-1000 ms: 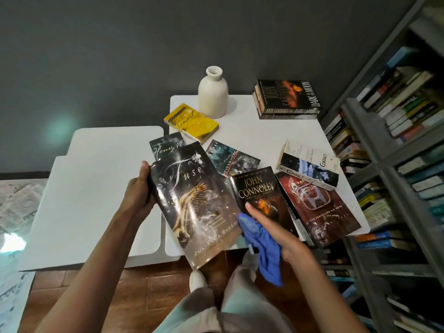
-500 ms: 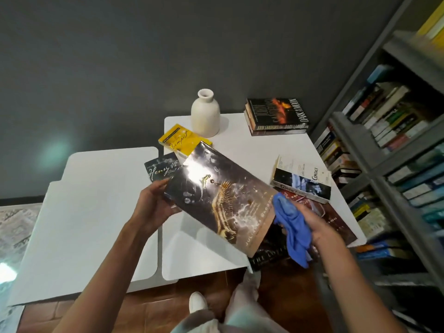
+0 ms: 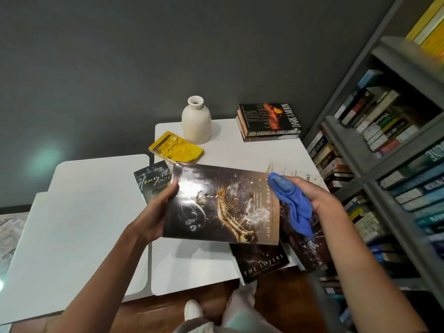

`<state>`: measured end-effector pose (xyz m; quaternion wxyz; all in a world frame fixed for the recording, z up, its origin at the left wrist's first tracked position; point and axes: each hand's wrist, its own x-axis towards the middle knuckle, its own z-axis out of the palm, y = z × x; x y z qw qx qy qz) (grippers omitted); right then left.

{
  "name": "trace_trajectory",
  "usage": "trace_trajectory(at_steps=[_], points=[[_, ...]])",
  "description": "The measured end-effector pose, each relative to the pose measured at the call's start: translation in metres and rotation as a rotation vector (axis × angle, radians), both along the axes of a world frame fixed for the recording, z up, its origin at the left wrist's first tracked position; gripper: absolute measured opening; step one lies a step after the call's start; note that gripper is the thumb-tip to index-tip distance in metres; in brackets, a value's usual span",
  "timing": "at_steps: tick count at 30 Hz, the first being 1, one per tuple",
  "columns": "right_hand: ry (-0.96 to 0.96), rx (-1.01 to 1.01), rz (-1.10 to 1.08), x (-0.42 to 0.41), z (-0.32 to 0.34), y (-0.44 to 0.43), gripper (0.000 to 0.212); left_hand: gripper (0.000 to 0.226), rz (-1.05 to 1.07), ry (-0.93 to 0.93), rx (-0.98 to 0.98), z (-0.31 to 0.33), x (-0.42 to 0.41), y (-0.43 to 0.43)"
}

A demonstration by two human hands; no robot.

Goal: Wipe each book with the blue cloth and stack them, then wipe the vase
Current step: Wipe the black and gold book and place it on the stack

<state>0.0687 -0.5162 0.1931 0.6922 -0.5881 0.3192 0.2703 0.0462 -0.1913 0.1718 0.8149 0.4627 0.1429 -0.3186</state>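
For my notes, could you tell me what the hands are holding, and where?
The left hand grips the dark book by its left edge; the right hand holds the blue cloth bunched.

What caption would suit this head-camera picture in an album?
Left hand holds a book while right hand holds the blue cloth at its edge.

A white table (image 3: 240, 152) carries the items. At its far edge a cream vase (image 3: 196, 123) is stood upright, and a stack of books (image 3: 269, 122) is placed at the far right corner. A yellow book (image 3: 176, 150) is laid near the vase. A Henry VI book (image 3: 151, 180) is laid across the left edge, and a Lovers book (image 3: 262, 261) overhangs the near edge.
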Motion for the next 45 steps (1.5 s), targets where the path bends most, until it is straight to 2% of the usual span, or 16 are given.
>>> trace_trajectory(at_steps=[2,3,6,8,10,12,13,15,18,21,23,26,29,37,42,45], points=[[0.018,-0.004,0.016,0.005,0.006,0.004,0.025,0.104,-0.01,0.041,-0.06,-0.006,-0.002,0.0],[0.016,-0.015,0.021,0.007,0.008,0.005,0.026,0.116,0.002,0.044,-0.065,-0.01,-0.002,0.0],[-0.011,-0.036,0.085,0.01,0.012,0.007,0.052,0.124,0.062,0.001,-0.028,-0.01,-0.007,-0.004],[-0.036,-0.025,0.047,0.012,0.017,0.01,0.046,0.117,0.121,-0.033,0.011,-0.009,-0.008,-0.007],[-0.108,-0.112,0.027,0.013,0.021,0.009,0.04,0.087,0.168,-0.061,0.022,-0.006,-0.01,-0.008],[-0.239,-0.268,-0.019,0.011,0.021,0.005,0.056,0.064,0.198,-0.067,0.028,-0.003,-0.011,-0.008],[-0.319,-0.332,-0.066,0.008,0.023,0.003,0.06,0.061,0.213,-0.066,0.029,-0.003,-0.012,-0.007],[-0.522,-0.427,-0.123,-0.002,0.028,0.01,0.045,0.061,0.224,-0.079,0.03,-0.006,-0.012,-0.005],[-0.788,-0.782,0.107,-0.013,0.026,0.035,0.018,0.062,0.224,-0.083,0.03,-0.007,-0.011,-0.005],[-0.923,-1.074,0.231,-0.008,0.016,0.059,0.011,0.058,0.231,-0.07,0.012,-0.005,-0.012,-0.009],[-0.966,-1.159,0.272,-0.003,0.015,0.068,0.015,0.055,0.251,-0.076,0.003,-0.003,-0.012,-0.01],[-1.006,-1.165,0.397,-0.01,0.016,0.078,0.027,0.064,0.267,-0.102,0.012,-0.001,-0.01,-0.006],[-1.065,-1.105,0.46,-0.03,0.014,0.08,0.027,0.071,0.28,-0.122,0.024,-0.003,-0.009,0.0],[-1.037,-1.246,0.286,0.0,0.021,0.063,0.017,0.049,0.28,-0.062,-0.037,-0.01,-0.017,-0.004],[-1.128,-1.19,0.392,-0.011,0.028,0.081,0.018,0.061,0.275,-0.121,-0.009,-0.006,-0.011,-0.005],[-1.096,-1.125,0.424,-0.025,0.022,0.067,0.018,0.062,0.269,-0.14,0.008,-0.005,-0.011,0.0]])
